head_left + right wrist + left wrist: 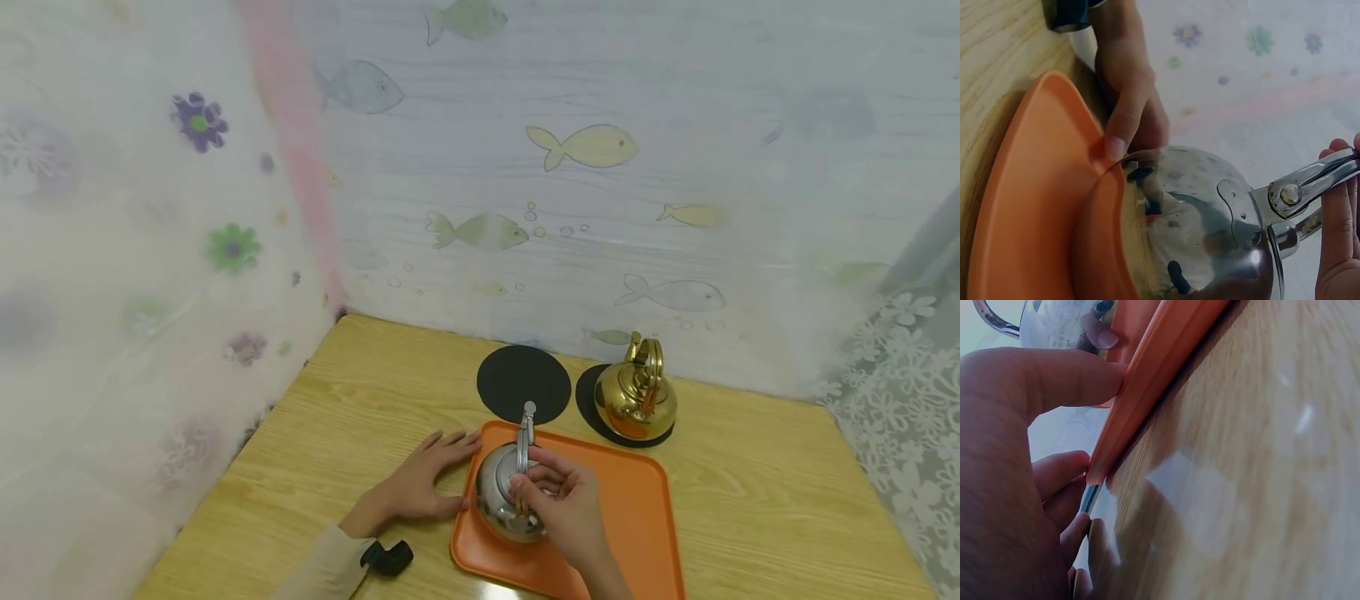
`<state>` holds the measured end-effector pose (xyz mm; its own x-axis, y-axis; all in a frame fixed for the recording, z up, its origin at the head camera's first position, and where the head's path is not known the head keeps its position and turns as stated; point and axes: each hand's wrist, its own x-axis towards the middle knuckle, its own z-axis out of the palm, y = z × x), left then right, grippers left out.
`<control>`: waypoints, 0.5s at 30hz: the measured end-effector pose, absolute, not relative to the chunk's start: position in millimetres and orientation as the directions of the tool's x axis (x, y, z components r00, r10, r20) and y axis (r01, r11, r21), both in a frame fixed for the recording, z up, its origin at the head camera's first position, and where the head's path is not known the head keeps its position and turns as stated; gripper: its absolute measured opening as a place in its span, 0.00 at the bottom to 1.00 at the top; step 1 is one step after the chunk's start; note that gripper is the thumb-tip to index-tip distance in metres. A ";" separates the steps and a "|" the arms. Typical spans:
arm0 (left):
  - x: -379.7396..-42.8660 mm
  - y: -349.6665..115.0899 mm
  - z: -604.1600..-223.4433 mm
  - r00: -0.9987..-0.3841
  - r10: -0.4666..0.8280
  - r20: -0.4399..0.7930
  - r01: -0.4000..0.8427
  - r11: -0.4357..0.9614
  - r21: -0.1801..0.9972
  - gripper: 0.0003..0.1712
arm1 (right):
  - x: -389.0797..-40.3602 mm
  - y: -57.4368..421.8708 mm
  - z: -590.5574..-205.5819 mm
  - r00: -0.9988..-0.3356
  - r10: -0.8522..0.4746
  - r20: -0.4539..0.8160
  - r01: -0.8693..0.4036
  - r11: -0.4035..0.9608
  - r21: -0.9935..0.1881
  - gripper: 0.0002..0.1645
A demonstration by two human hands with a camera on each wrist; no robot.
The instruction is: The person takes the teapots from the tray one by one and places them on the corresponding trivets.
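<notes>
A silver kettle (493, 492) stands on the left part of an orange tray (633, 517). My right hand (573, 504) grips the kettle's upright handle, thumb on the near side. In the right wrist view, fingers (1338, 231) lie against the handle at the right edge, above the shiny body (1197, 231). My left hand (416, 479) rests beside the tray's left edge, fingers spread. Seen from the left wrist, its thumb (1079, 376) touches the tray rim (1141, 375), and another fingertip meets the rim farther along.
A gold kettle (637, 404) stands on a black round mat (587, 398) behind the tray's right corner. Left of it lies another black round mat (517, 379). Fish-patterned sheeting (585, 233) hangs behind the wooden table (750, 475), and flower-patterned sheeting (150, 333) along the left.
</notes>
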<state>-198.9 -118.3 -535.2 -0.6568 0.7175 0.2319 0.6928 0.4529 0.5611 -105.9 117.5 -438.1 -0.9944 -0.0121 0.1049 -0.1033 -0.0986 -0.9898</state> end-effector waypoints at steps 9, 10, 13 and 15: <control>-200.1 -119.4 -534.5 -0.653 0.722 0.229 0.696 0.452 0.558 0.45 | -104.1 119.0 -438.6 -0.992 -0.004 0.123 -0.121 -0.128 -0.984 0.21; -200.1 -119.5 -534.6 -0.652 0.721 0.233 0.698 0.451 0.557 0.45 | -103.7 119.4 -438.8 -0.992 -0.005 0.129 -0.127 -0.132 -0.983 0.21; -200.3 -119.5 -535.0 -0.647 0.721 0.249 0.707 0.444 0.550 0.46 | -102.5 120.4 -439.5 -0.990 -0.003 0.140 -0.138 -0.151 -0.979 0.23; -200.4 -119.1 -535.3 -0.643 0.721 0.260 0.715 0.442 0.542 0.45 | -102.1 121.0 -439.8 -0.990 0.002 0.140 -0.139 -0.161 -0.977 0.23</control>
<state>-200.4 -119.1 -535.3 -0.6426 0.7208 0.2598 0.7147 0.4417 0.5423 -102.1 121.0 -439.8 -0.9901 0.0018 0.1401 -0.1385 -0.1614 -0.9771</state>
